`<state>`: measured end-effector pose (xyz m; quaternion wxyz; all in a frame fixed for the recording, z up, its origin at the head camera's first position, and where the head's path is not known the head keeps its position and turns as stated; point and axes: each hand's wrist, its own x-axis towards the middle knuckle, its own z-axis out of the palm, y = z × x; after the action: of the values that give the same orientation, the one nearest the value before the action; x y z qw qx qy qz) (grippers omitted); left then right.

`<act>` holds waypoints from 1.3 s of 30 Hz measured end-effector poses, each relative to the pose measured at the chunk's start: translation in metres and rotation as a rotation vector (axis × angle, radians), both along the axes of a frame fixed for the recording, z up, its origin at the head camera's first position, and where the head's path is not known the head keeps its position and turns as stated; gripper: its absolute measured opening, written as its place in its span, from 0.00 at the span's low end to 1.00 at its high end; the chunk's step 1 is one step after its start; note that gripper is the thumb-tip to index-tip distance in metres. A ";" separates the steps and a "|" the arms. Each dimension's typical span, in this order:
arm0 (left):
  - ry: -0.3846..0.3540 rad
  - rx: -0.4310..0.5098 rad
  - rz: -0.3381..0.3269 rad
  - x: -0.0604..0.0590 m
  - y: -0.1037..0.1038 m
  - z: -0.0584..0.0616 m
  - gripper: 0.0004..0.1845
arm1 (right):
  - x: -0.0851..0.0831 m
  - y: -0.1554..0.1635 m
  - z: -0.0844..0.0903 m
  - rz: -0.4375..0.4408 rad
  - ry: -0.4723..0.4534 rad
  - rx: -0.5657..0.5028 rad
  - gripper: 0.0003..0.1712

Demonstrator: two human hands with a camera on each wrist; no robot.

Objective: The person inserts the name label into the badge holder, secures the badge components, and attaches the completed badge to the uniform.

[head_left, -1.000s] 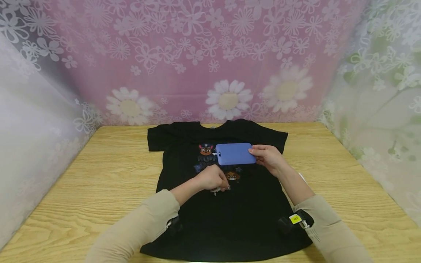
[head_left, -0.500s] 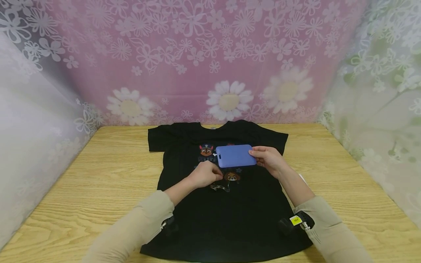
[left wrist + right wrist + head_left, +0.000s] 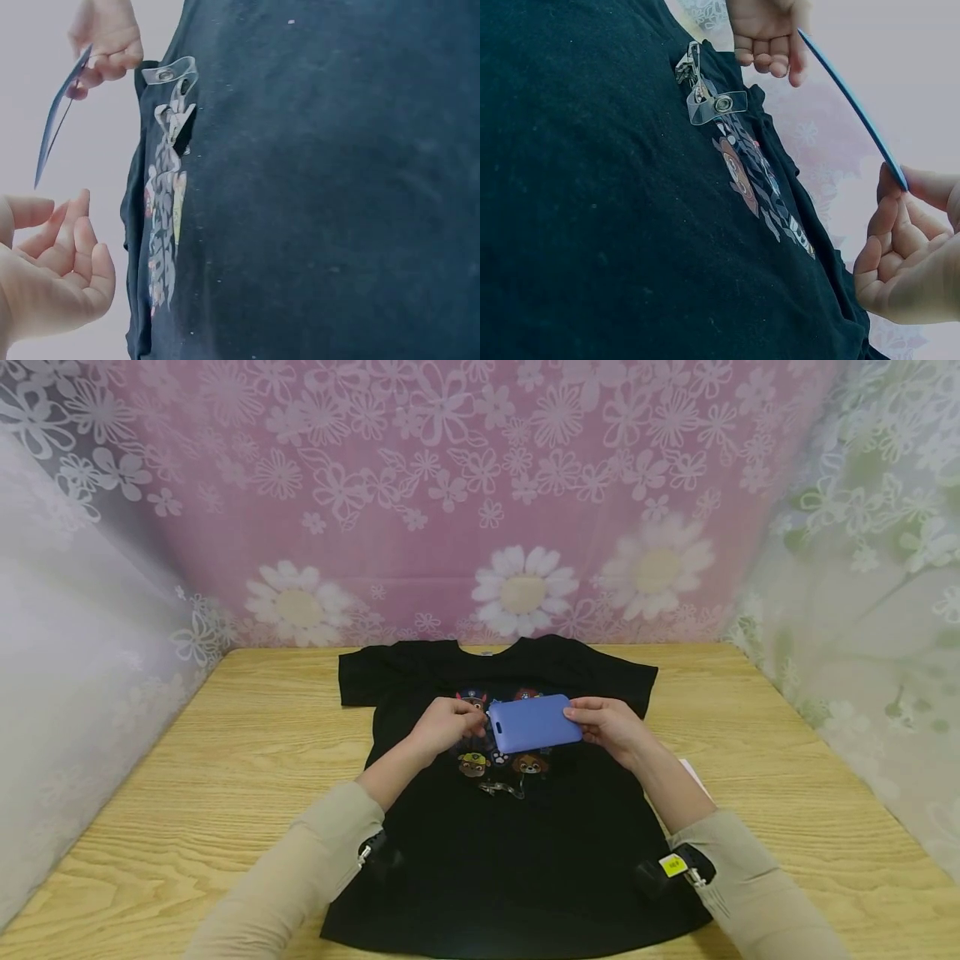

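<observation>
My right hand [image 3: 611, 727] pinches the right end of a flat blue card holder [image 3: 536, 724] with rounded corners and a small slot at its left end. The holder is raised above a black T-shirt [image 3: 525, 860] and seen nearly edge-on in the right wrist view. At the slot end is my left hand [image 3: 450, 724], its fingers [image 3: 84, 244] loosely bent and nothing visible between them. On the shirt lies a badge clip [image 3: 712, 105], with a clear strap, a snap and a metal clip.
The shirt, with its cartoon dog print [image 3: 474, 765], is spread on a wooden table [image 3: 262, 760]. A white edge [image 3: 693, 774] shows past the right forearm. Floral curtains [image 3: 375, 527] stand at the back and sides.
My left hand has left the badge clip on the shirt and moved up and left to the card holder's slot end. The right hand has tilted the holder and lowered it slightly.
</observation>
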<state>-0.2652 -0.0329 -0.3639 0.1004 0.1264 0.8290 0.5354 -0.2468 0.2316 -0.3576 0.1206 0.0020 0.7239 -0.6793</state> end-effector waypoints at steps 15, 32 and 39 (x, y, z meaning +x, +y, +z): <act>-0.045 -0.032 -0.075 -0.005 0.011 0.006 0.16 | -0.002 -0.007 -0.003 0.087 -0.015 0.049 0.09; -0.057 -0.016 -0.161 0.000 0.026 0.010 0.13 | -0.006 -0.017 -0.005 0.172 0.002 0.076 0.16; -0.072 -0.045 -0.167 0.001 0.029 0.009 0.15 | -0.004 -0.022 -0.003 0.184 0.003 0.096 0.21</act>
<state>-0.2646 -0.0034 -0.3547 0.1770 0.1735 0.8233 0.5107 -0.2510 0.2094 -0.3610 0.1811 -0.0601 0.7528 -0.6299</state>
